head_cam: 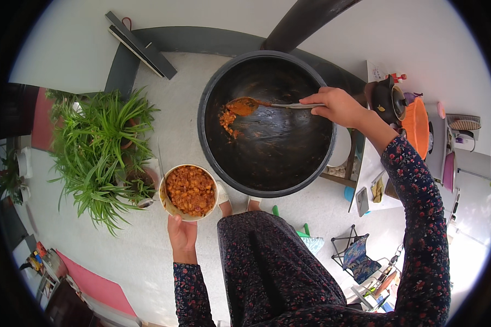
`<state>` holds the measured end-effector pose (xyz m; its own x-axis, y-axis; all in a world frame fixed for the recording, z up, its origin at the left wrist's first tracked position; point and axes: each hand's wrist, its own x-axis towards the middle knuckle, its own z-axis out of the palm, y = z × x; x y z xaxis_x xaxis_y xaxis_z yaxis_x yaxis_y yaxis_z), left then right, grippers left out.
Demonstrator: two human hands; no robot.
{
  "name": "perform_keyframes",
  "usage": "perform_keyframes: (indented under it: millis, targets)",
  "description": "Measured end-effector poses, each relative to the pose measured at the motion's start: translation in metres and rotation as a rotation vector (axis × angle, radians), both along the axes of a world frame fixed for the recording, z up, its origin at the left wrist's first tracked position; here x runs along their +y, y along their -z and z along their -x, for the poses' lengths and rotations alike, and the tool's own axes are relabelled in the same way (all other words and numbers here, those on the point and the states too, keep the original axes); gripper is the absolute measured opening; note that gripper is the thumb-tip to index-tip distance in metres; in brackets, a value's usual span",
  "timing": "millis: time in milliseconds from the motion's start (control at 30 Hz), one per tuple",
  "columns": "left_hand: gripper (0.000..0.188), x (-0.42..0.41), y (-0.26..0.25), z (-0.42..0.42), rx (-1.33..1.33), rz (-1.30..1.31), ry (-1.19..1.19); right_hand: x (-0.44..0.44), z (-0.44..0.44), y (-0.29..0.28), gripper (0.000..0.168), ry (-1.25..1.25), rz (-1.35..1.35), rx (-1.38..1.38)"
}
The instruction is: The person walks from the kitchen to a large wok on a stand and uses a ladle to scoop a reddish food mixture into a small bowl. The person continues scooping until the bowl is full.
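My right hand [332, 105] grips the handle of a long metal spoon [296, 106], whose bowl is smeared with red-orange sauce. The spoon's bowl lies inside a large round black basin [270, 163], over its left part, beside a small heap of reddish, chunky food [227, 122]. Smears of sauce mark the basin's inner surface. Left of and below the basin, my left hand [183, 235] holds a white bowl [182, 216] from its near side. The bowl is filled nearly to the rim with a chunky red-brown mixture [190, 190].
Green spider plants [106, 151] in pots stand at left. A dark pipe [302, 24] rises behind the basin. At right, a table [372, 163] bears a black lidded pot [386, 100], an orange basin [416, 126] and a phone [362, 202]. A folding stool [356, 255] stands below.
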<state>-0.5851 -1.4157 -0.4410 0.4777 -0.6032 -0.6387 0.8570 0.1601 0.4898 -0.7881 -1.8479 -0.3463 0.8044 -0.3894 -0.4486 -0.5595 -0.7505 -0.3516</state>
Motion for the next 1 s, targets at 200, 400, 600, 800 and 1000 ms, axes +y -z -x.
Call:
perform_keyframes:
  millis: [200,400,600,800,1000]
  targets:
    - [0.080,0.001,0.001,0.001,-0.013,-0.022,-0.019,-0.035,0.007,-0.012,0.036,0.057,0.102,-0.014]
    - [0.081,-0.004,-0.002,0.001,-0.029,-0.042,-0.033,-0.029,0.016,0.014,0.037,0.046,-0.041,-0.060]
    - [0.084,-0.008,-0.008,0.002,-0.032,-0.044,-0.012,-0.020,0.011,0.013,0.037,-0.003,-0.074,-0.060]
    - [0.084,-0.010,-0.006,0.001,-0.042,-0.040,0.013,-0.037,0.001,-0.004,0.036,-0.048,0.048,-0.130]
    - [0.083,-0.010,-0.004,0.004,-0.023,-0.031,-0.008,-0.007,-0.005,0.002,0.035,-0.152,-0.021,-0.054]
